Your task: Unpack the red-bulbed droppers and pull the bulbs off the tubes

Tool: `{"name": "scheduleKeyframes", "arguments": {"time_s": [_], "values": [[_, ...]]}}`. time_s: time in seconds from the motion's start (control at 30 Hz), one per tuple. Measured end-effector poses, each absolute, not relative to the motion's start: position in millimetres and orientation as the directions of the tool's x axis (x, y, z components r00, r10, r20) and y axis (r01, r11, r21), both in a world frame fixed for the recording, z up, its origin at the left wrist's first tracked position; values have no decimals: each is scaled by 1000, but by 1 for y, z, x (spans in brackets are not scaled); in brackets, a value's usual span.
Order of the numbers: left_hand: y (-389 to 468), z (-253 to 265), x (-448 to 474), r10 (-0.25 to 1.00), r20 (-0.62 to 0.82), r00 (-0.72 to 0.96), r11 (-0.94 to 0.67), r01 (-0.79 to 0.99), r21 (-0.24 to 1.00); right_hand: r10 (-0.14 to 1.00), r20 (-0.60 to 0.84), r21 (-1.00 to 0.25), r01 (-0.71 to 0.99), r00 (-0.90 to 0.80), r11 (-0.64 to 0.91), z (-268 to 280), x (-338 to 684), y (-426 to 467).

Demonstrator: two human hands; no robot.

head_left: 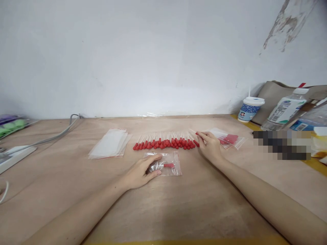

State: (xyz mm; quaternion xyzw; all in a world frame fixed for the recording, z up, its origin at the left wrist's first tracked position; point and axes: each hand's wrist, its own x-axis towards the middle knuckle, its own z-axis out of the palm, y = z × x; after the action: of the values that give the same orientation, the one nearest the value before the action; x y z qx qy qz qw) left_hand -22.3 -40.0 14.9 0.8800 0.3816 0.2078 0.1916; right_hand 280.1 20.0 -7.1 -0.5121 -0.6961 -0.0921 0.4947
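Note:
My left hand [141, 172] rests on a clear zip-lock bag [177, 170], thumb and fingers spread apart. Inside that bag lies one dropper with a red rubber bulb [168, 165]. At the right end of a row of red-bulbed droppers [163, 144], my right hand [208, 144] pinches a single dropper [196, 133] by its red bulb. Its clear tube points up and left. Most of the row lies side by side, bulbs toward me and thin clear tubes toward the wall.
Left of the row is a stack of flat zip-lock bags [108, 144]. Behind my right hand lie filled bags [230, 139] with red bulbs. A paper cup [250, 109], a plastic bottle [286, 109] and a grey bag [265, 92] stand far right. A grey cable [58, 132] crosses the left side.

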Motion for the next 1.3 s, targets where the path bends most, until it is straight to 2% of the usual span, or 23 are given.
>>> {"name": "scheduleKeyframes", "arguments": {"time_s": [0.3,0.6,0.73,0.87,0.93,1.17,1.3], "values": [[-41,15,-22,759,208,617,-627,607,488,705,706,-379,804,-69,459,-12,277,12],[-40,14,-23,750,224,623,-642,601,476,694,720,-283,910,-7,302,-11,273,6],[-39,14,-22,741,216,635,-656,617,435,683,726,-280,875,-76,394,-5,266,-4],[-38,13,-22,727,216,652,-675,619,402,661,698,-283,741,-276,609,0,252,-20],[-38,13,-23,717,225,660,-685,607,403,659,662,-297,683,-357,668,1,243,-29],[-36,13,-23,686,208,697,-712,585,389,744,457,-349,671,-488,654,5,222,-42],[-36,15,-23,671,194,716,-725,578,374,753,422,-335,685,-505,647,5,218,-44]]}}
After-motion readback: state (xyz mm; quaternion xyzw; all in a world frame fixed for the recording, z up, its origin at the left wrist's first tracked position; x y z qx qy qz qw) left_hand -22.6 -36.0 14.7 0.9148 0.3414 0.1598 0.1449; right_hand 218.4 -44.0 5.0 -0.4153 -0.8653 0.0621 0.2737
